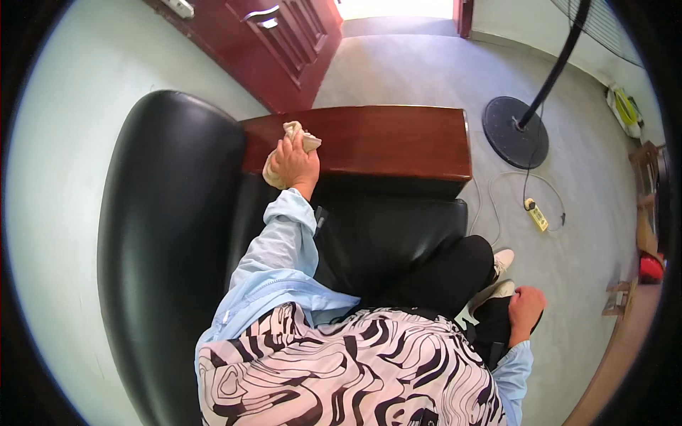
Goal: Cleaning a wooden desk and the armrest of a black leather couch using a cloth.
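My left hand (296,166) presses down on a crumpled beige cloth (294,129), its fingers spread over the fabric. The cloth lies at the inner end of a polished reddish-brown wooden sofa armrest (394,141), close to the backrest, and partly overhangs the near edge. My right hand (526,313) rests on my right knee, in black trousers. Its fingers bend down out of sight, and I see nothing held in it. I am sitting on the black leather seat (394,234), turned towards the armrest.
The black leather backrest (170,223) rises on the left against a pale wall. Beyond the armrest stands an open dark-red door (287,48). A pedestal fan's round base (514,133) and a yellow power strip (536,215) with loose cords lie on the grey floor. Wooden furniture (647,218) lines the right.
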Available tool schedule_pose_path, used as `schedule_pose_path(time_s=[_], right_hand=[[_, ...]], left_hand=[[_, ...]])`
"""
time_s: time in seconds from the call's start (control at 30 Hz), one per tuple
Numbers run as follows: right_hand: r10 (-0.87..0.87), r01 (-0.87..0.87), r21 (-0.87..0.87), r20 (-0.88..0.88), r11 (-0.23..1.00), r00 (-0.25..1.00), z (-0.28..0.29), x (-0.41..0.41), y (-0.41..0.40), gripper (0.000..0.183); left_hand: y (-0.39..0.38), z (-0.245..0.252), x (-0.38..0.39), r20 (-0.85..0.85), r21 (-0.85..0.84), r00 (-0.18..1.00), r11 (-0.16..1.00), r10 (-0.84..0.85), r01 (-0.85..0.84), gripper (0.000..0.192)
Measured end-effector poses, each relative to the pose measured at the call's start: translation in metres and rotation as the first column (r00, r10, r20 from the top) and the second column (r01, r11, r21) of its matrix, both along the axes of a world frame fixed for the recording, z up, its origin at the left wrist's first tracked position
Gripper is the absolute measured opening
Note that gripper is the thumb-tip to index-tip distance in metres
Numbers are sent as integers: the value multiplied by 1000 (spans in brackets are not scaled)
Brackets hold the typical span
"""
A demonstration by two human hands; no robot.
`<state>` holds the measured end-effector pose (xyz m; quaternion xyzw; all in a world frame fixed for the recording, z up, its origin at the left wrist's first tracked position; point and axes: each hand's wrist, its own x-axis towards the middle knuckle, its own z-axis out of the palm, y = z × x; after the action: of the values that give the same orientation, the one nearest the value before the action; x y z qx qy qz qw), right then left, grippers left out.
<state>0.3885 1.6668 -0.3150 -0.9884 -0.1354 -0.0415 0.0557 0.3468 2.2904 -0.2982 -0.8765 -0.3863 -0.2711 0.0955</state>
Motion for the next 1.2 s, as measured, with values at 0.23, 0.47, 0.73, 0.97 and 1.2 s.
schedule_pose_path(time_s=[0.23, 0.47, 0.73, 0.97, 1.2], right_hand=[[-75, 75, 9, 16, 997, 997, -2, -6, 4, 6], [-71, 71, -9, -30, 997, 997, -2, -4, 7, 9], [-101, 100, 63, 6, 993, 995, 5, -20, -2, 9], [-132, 132, -28, 17, 991, 991, 15, -19, -23, 13], [-133, 133, 55, -4, 990, 991, 9, -20, -11, 14]], left_hand=[[-52, 18, 100, -131, -179, 949, 949, -286, 261, 43], [-206, 18, 147, 5, -181, 629, 618, -778, 765, 42], [-216, 39, 107, -59, -209, 336, 341, -940, 917, 48], [-236, 64, 158, -314, -351, 436, 530, -843, 772, 44], [-173, 11, 234, -296, -187, 326, 389, -898, 902, 42]])
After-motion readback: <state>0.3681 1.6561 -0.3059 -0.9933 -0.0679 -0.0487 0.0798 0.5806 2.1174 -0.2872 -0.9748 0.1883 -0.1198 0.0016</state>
